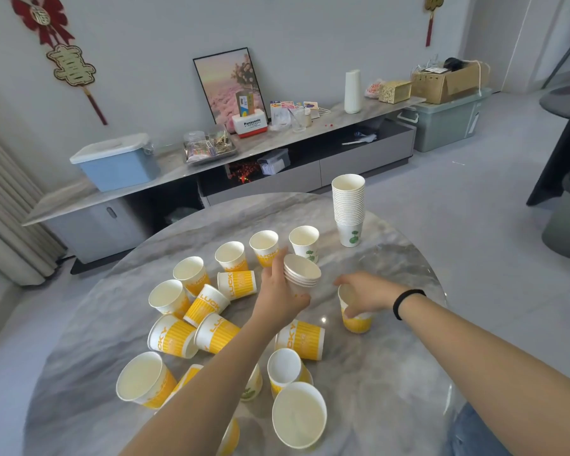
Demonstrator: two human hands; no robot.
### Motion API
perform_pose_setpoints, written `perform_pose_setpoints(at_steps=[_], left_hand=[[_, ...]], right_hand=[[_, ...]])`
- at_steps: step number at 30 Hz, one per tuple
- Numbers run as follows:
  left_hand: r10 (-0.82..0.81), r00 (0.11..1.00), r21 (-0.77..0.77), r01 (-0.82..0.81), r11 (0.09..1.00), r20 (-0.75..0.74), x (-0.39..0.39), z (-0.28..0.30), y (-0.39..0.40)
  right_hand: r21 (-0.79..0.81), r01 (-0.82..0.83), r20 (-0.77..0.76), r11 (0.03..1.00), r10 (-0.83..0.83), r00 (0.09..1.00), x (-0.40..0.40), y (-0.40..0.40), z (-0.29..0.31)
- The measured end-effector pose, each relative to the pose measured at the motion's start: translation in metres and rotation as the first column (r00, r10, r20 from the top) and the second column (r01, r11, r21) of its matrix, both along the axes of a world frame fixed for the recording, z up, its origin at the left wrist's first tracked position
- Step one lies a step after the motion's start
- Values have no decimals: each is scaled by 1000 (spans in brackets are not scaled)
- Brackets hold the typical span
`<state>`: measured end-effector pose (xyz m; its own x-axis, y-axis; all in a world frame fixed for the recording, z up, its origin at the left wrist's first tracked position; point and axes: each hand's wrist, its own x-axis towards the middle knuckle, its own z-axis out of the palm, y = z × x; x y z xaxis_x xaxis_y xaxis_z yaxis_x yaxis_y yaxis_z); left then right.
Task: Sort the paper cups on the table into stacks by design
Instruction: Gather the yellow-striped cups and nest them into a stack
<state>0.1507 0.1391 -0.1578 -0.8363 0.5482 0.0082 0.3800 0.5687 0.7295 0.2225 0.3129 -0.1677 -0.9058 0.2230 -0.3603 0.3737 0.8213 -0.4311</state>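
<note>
You see a long console [359, 110] along the wall. On it: blue bin [117, 164], framed picture [227, 83] leaning, white vase [352, 92], cardboard box [448, 80]. Red knot ornament [66, 57] hangs left. Grey bin [448, 123] sits on the floor.

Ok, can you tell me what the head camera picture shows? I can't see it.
A person's left hand holds a small stack of cups over a round table, while the right hand grips a yellow cup standing there. Many more yellow cups are scattered about, and a tall stack of white cups stands at the far edge.
</note>
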Motion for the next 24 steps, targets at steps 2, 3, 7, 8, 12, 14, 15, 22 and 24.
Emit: perform_pose_setpoints(at_steps=[2, 3, 7, 8, 12, 14, 15, 22, 24], left_hand=[[-13, 1000, -47, 12, 999, -10, -1, -2, -1], [-16, 1000, -73, 15, 997, -15, -2, -2, -3], [-41, 999, -137, 38, 990, -23, -6, -2, -5], [-60, 998, -137, 55, 989, -29, -6, -1, -5], [-122, 988, -99, 113, 989, -96, -4, 6, -12], [-121, 983, -69, 112, 991, -139, -4, 10, -18], [-112, 981, -61, 104, 993, -156, -4, 12, -24], [62, 990, 39, -57, 998, -130, -8, 16, -79], [83, 988, 55, -77, 996, -129, -7, 18, -90]], right_hand=[[-136, 131, -173, 982, -154, 973, -3, 6, 8], [-230, 191, -269, 954, -251, 930, -3, 8, 15], [-531, 227, -454, 817, -500, 737, -5, 0, 34], [-553, 196, -455, 810, -491, 743, -5, -6, 35], [-517, 65, -432, 854, -325, 841, -12, -34, 34], [-525, -6, -356, 851, -213, 910, -16, -47, 35], [-535, -47, -320, 843, -152, 935, -17, -54, 36], [-326, -118, -245, 938, 37, 969, -23, -66, 21], [-209, -166, -106, 964, 146, 984, -24, -64, 8]])
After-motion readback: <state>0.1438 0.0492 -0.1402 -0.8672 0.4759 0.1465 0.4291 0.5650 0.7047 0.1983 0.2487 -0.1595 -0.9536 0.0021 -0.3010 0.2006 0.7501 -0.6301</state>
